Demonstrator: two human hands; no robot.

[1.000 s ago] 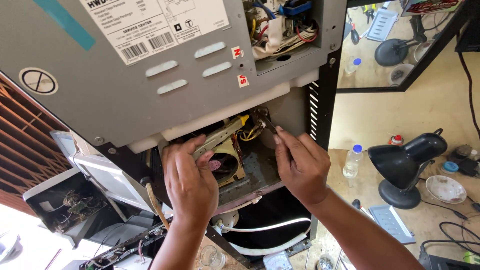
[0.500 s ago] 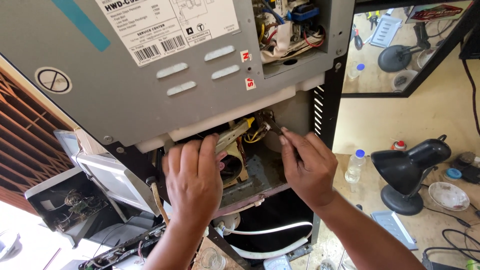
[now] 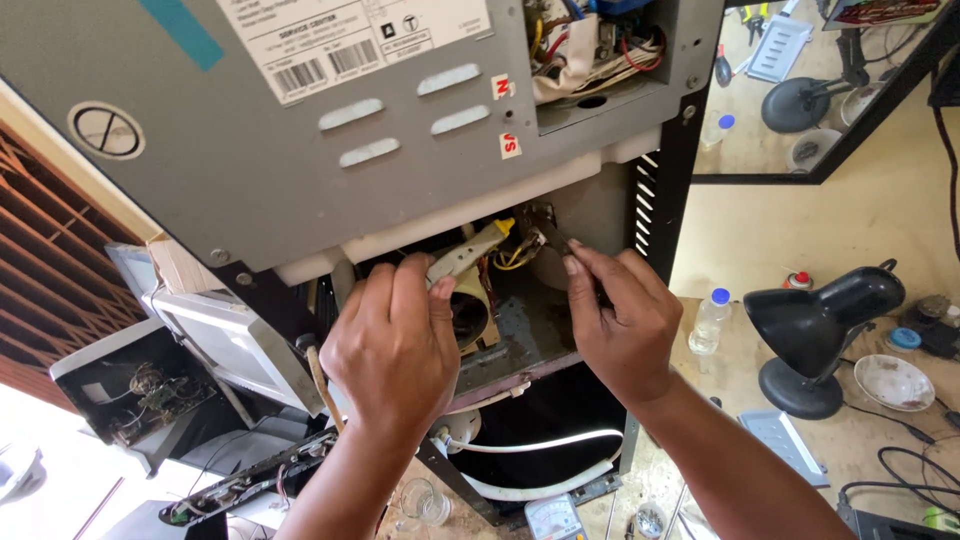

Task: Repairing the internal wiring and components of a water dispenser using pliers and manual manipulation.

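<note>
Right now both hands are inside the open bottom of a big grey machine (image 3: 300,170) that is tipped toward the person. The left hand (image 3: 395,345) is closed around a cream-coloured tool (image 3: 462,252) with a yellow tip, and that tip points in at the wires (image 3: 510,258) deep in the hole. The right hand (image 3: 625,320) pinches a thin dark tool (image 3: 553,235) between thumb and fingers, with its end up by a small metal part. To do this well, I think both tips should stay steady on the small parts, and the fingers should stay off the bare metal. High on the grey back sits a big white sticker (image 3: 350,35) shaped like a rectangle, with black stripes on it. A strip of blue tape (image 3: 180,30) runs beside it on the left. Two small white and red tags (image 3: 505,115) sit near the machine's right edge. A round grey cap (image 3: 106,130) is on the left.
</note>
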